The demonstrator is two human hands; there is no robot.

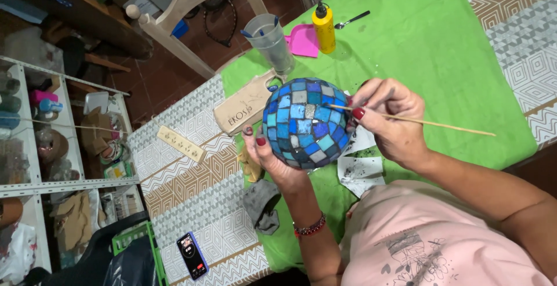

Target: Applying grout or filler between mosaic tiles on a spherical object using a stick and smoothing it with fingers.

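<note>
Over the green cloth (441, 48), mid-table: blue mosaic ball (306, 122) cupped in left hand (271, 157), fingers curled round its 8 o'clock side. Right hand (390, 117) at 3 o'clock pinches a thin wooden stick (418, 121), tip on a silver tile. Step looks like picking tile joints clean; next move calls for light, steady strokes.

The left hand (272, 158) shows only fingertips and wrist — its palm is hidden behind the mosaic ball (306, 123); the ball's far side cannot be seen; the wooden stick (418, 121) is partly hidden within the right hand (390, 120); the white paper scraps (358, 173) lie partly under ball and hand; the phone (192, 255) screen is too small to read; the shelf (35, 187) jars — blurred, cut off at the left edge.
</note>
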